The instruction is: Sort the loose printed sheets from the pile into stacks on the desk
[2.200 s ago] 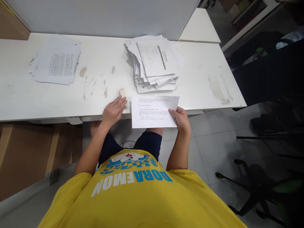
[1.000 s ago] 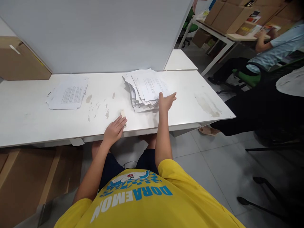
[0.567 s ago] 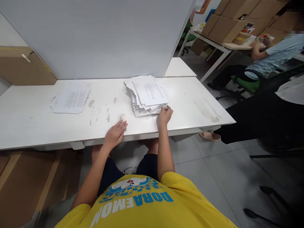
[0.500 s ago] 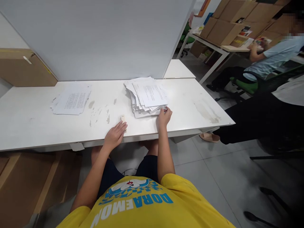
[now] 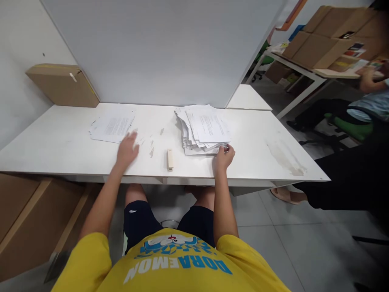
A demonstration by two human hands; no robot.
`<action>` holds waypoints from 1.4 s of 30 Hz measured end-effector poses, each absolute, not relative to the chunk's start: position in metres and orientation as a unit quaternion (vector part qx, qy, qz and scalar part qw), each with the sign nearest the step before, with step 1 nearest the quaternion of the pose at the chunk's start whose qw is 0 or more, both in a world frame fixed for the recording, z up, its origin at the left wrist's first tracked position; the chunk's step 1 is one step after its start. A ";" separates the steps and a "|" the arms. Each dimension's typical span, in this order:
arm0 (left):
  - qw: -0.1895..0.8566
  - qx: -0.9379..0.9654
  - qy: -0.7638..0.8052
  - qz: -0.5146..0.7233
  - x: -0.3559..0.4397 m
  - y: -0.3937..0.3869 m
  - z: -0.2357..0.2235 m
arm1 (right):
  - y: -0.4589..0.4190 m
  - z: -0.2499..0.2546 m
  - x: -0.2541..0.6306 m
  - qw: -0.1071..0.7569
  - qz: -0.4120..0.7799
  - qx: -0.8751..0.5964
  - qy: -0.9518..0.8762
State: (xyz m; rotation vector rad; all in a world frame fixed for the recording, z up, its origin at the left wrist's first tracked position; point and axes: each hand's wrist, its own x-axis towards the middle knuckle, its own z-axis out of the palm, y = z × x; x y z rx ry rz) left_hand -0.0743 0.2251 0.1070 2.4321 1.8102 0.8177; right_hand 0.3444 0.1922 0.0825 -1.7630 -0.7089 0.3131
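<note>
My left hand [image 5: 127, 152] is slightly blurred, with its fingers apart and nothing in them. It hovers at the lower right edge of the low pile of printed papers [image 5: 114, 125] on the left. Between my hands a small cream stapler [image 5: 170, 159] lies on the desk, touched by neither. My right hand [image 5: 225, 157] rests at the lower right corner of the taller stack of papers [image 5: 209, 127]. Its fingers are curled together against that corner; what is between them is too small to make out. A printed sheet lies on top of the stack.
The white desk [image 5: 255, 158] has a grey partition [image 5: 170, 52] along its back. A cardboard box [image 5: 68, 87] stands at the back left, and more boxes [image 5: 36, 219] are below the desk. On the right, a person sits at another table [image 5: 322, 73]; a dark-clothed person is nearer.
The sheet my right hand held was laid on the right stack, and that hand moved to the stack's corner. My left hand has left the stapler and gone left to the low pile.
</note>
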 end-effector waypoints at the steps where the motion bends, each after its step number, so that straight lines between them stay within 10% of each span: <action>1: -0.014 0.741 0.623 0.250 -0.093 0.239 0.109 | 0.192 0.082 0.344 0.572 0.133 -0.752 -0.300; 42: -0.006 0.540 0.799 0.262 -0.140 0.273 0.108 | 0.195 0.077 0.347 0.582 0.128 -0.750 -0.287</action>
